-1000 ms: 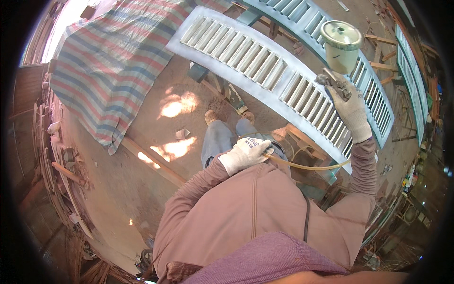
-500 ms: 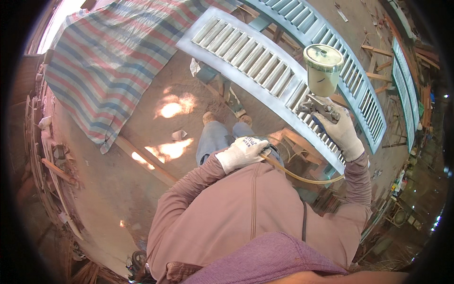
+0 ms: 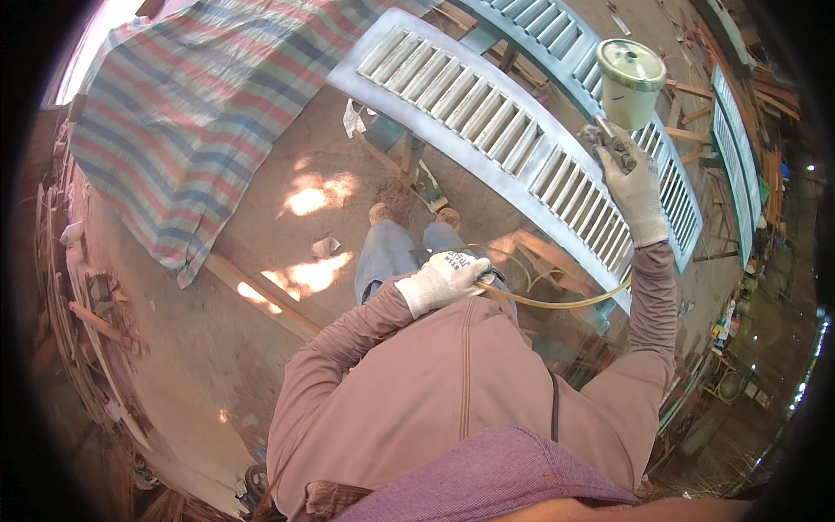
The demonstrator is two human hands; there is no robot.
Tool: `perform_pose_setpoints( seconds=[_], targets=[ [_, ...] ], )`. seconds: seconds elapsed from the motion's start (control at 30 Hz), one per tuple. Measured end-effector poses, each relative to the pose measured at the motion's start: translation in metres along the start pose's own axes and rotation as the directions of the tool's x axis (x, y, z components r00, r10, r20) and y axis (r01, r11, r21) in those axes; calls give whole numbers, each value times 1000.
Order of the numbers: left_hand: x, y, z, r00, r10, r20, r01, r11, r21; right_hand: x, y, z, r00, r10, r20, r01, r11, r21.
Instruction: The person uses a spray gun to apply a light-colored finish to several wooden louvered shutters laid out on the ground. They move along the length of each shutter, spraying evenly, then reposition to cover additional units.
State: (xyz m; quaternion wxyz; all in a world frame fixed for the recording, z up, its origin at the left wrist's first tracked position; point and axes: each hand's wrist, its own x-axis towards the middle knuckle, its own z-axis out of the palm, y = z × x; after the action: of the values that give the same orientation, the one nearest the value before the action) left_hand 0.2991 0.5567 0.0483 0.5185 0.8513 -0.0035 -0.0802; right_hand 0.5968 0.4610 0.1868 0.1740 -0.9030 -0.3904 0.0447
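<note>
Since the frame half a second ago, the spray gun [image 3: 615, 146] has swung outward from the body, and in the view it now overlaps the far edge of the pale louvered panel [image 3: 532, 167], toward that panel's right end. The gloved right hand [image 3: 637, 187] is wrapped around the gun; whether the trigger is pulled, I cannot tell. A lidded cup [image 3: 630, 91] sits on top of the gun, appearing beyond the panel's far edge. On the body side of the panel, the gloved left hand [image 3: 448, 278] is closed around a yellowish hose [image 3: 561, 305], which curves past the panel's near right corner toward the right forearm. Behind the panel lies a blue louvered panel [image 3: 565, 48]; left of it hangs a striped sheet [image 3: 200, 122]; well to its right stands another louvered panel [image 3: 735, 165].
</note>
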Motion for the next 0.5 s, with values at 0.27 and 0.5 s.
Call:
perform_pose_setpoints(
  seconds=[0.27,0.5],
  targets=[
    [-8,-11,-5,999,-19,46,21,999,-43,-32,-60,-14,838,200,508,-441,795,415],
    [-14,-14,-15,996,-6,93,8,1000,-22,-5,-32,6,993,89,77,-101,982,161]
  ],
)
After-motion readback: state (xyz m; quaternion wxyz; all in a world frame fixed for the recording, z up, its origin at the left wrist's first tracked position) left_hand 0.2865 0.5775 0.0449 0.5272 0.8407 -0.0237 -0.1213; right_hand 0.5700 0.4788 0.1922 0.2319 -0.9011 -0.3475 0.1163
